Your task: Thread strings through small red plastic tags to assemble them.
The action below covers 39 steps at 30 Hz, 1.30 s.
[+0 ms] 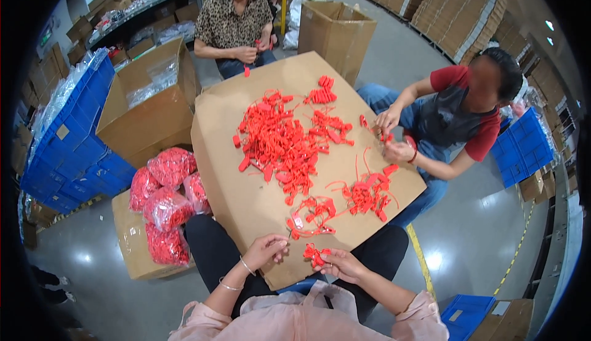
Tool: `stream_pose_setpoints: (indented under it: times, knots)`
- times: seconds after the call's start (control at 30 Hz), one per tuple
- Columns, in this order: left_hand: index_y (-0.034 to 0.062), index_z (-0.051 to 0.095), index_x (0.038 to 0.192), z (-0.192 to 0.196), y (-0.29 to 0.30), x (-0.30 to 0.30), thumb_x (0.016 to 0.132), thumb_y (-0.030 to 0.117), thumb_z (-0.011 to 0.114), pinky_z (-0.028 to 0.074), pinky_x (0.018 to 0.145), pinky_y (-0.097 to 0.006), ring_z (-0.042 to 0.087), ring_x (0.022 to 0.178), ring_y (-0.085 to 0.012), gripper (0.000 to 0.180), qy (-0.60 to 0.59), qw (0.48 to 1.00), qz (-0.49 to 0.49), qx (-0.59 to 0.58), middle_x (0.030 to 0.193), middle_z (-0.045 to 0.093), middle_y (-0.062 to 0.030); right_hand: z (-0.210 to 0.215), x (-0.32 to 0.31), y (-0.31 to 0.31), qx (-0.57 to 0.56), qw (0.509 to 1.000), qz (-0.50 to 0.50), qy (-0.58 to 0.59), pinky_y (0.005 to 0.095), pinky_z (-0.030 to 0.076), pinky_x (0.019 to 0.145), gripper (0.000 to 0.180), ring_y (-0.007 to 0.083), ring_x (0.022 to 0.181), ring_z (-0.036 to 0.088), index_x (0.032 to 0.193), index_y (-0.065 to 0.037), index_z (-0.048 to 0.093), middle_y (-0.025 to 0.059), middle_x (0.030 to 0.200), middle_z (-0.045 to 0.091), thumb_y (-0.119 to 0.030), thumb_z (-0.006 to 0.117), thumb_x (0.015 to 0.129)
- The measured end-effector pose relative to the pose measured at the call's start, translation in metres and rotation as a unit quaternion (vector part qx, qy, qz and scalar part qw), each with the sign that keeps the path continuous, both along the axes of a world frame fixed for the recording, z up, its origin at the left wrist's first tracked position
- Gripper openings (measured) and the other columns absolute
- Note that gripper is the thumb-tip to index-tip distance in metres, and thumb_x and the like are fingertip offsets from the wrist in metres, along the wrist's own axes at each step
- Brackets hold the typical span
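Note:
Close in front of me, my right hand (343, 266) pinches a small bunch of red corded tags (315, 255) at the cardboard's near edge. To its left, my left hand (269, 250) has its fingers curled together; a thin dark bit shows at the fingertips, too small to name. Just beyond both hands lies a loose group of red corded pieces (313, 216) with strings trailing. A large tangled heap of red corded tags (277, 141) covers the middle of the cardboard sheet (225, 181). Another cluster of red pieces (369, 194) sits to the right.
Across the cardboard, a seated person (237, 30) handles red pieces; another person (455, 113) does so at the right. Plastic bags of red pieces (167, 208) lie on a carton at my left. Blue crates (74, 125) and open cartons (148, 122) stand beyond.

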<state>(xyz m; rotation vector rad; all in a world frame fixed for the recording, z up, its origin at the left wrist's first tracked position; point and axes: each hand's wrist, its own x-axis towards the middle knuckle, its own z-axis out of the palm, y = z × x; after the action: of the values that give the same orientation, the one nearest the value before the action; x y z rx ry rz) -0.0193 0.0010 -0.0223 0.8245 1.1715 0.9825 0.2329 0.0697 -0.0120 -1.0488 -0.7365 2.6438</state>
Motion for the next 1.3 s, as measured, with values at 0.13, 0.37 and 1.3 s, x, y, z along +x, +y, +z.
stream_pose_setpoints:
  times: [0.13,0.37,1.3]
  knots:
    - [-0.001,0.055,0.104,-0.009,-0.017,-0.009,0.089,0.02,0.051,0.046,0.054,-0.019,0.053,0.06,-0.006,0.026,-0.002,0.999,0.031,-0.037,0.08,0.06,-0.0041,0.038,-0.035,0.115,0.007,0.998,-0.059,0.002,0.0316,0.052,0.072,0.021,0.0193,0.084,0.061,0.105,-0.009,0.05,0.0079,0.095,0.06,-0.022,0.039,0.093]
    - [-0.0008,0.055,0.103,-0.01,-0.012,0.022,0.089,0.02,0.052,0.046,0.056,-0.02,0.054,0.061,-0.0066,0.025,-0.027,0.998,0.015,-0.055,0.079,0.06,-0.0038,0.229,-0.129,0.364,0.345,0.882,-0.273,0.169,0.0275,0.049,0.071,0.019,0.0179,0.086,0.058,0.098,0.002,0.052,0.0109,0.095,0.058,-0.013,0.05,0.087]
    - [0.0041,0.043,0.113,-0.034,0.02,0.047,0.079,0.014,0.052,0.042,0.082,-0.041,0.051,0.095,-0.0364,0.037,0.344,0.922,0.007,0.18,0.105,0.05,-0.0215,-0.03,-0.062,0.011,0.818,0.529,0.046,-0.221,0.0473,0.031,0.096,0.033,0.0375,0.113,0.039,0.108,-0.001,0.051,0.0184,0.123,0.042,0.0,0.053,0.075]
